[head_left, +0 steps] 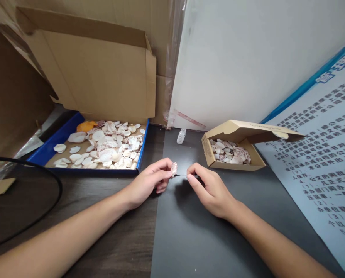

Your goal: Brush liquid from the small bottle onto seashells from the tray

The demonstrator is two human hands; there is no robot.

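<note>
Dark tabletop (126, 247) with a grey mat (181, 239) under the hands, white panel (242, 58) standing behind; head view only. Step in hand looks like working the tip of a thin tool (182, 175) at the edge of a small ridged shell (174, 168); tip appears to meet the shell's lower edge, contact too small to confirm. Next move seems to call for a steady shell and a light, controlled touch. Left hand (147, 179): thumb and index finger clamped on the shell, which sits at the fingertips, raised off the mat, facing the other hand; remaining fingers curled below. Right hand (208, 189): thumb and index finger together, pinching the thin tool, its dark tip pointing left across the gap between the hands; exact tool type unclear. Just beyond that gap stands a small clear bottle (181, 136). Beyond and left of the left hand, blue box (144, 148) with loose shells (105, 154), lid up. Beyond and right of the right hand, small cardboard box (208, 152), flap raised, more shells (229, 152) inside.
</note>
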